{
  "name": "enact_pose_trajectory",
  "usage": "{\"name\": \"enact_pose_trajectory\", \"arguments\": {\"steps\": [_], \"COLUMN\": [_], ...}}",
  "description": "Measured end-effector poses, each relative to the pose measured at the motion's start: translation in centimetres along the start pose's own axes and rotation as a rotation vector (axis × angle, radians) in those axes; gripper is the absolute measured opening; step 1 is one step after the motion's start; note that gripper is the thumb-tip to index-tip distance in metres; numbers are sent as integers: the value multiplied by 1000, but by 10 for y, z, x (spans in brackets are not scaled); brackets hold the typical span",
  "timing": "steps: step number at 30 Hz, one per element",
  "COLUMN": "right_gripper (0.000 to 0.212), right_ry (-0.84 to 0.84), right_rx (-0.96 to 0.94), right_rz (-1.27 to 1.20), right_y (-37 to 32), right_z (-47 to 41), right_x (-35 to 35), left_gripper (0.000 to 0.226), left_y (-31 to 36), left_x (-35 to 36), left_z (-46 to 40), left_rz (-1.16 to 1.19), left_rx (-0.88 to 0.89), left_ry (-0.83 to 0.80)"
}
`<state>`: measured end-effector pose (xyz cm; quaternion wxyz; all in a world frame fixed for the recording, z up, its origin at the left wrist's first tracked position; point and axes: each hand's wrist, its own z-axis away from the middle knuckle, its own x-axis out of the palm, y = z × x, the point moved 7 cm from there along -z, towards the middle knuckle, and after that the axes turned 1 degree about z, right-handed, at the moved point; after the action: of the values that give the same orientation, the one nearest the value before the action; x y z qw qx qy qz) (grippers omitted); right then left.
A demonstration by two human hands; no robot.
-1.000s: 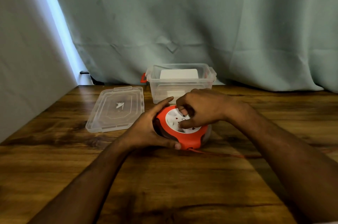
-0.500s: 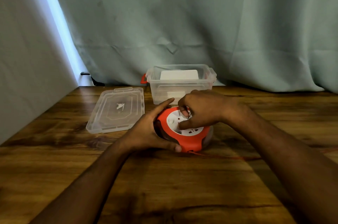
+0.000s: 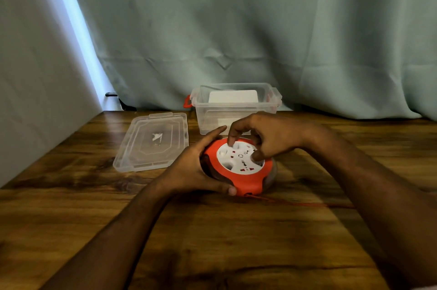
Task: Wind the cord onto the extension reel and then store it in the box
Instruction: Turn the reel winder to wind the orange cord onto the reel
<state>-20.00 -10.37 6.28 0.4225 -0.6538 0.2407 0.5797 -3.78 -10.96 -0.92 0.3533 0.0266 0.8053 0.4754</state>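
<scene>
Left hand [image 3: 189, 169] wraps around the left side of the round orange extension reel [image 3: 246, 178], its thumb along the near rim and its forefinger stretched over the far rim, so it grips the housing. Right hand [image 3: 267, 138] arches over the reel's white socket face [image 3: 236, 158], with one fingertip [image 3: 229, 142] pressed at the far edge of that face and the thumb set into a recess near its right side; it is curled onto the face rather than closed around anything. That reel rests slightly tilted on the dark wooden desk [image 3: 212, 242], about midway between the near and far edges, its white face turned up and toward the camera. From the reel's near lower side a thin orange cord [image 3: 307, 204] runs along the desk toward the right edge, passing under the right forearm. Just behind the reel, near the far edge, stands a clear plastic storage box [image 3: 236, 110] with orange latches, open on top, with a white rectangular item [image 3: 233, 96] visible inside. Its clear plastic lid [image 3: 152, 142] lies flat on the desk to the box's left, apart from the reel. A pale green curtain [image 3: 260, 29] hangs behind the far edge.
</scene>
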Motion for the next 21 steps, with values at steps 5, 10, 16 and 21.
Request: {"name": "enact_pose_trajectory", "arguments": {"steps": [5, 10, 16, 21], "right_gripper": [66, 76, 83, 49], "right_ry": [-36, -21, 8, 41], "right_rx": [0, 22, 48, 79], "right_rz": [-20, 26, 46, 137], "right_y": [2, 4, 6, -1], "right_z": [1, 0, 0, 0], "right_x": [1, 2, 4, 5], "left_gripper": [134, 128, 129, 135], "left_y": [1, 2, 1, 0], "left_x": [0, 1, 1, 1], "left_z": [0, 0, 0, 0], "left_rz": [13, 29, 22, 13], "left_rx": [8, 17, 7, -13], "left_ry": [-6, -11, -11, -25]}}
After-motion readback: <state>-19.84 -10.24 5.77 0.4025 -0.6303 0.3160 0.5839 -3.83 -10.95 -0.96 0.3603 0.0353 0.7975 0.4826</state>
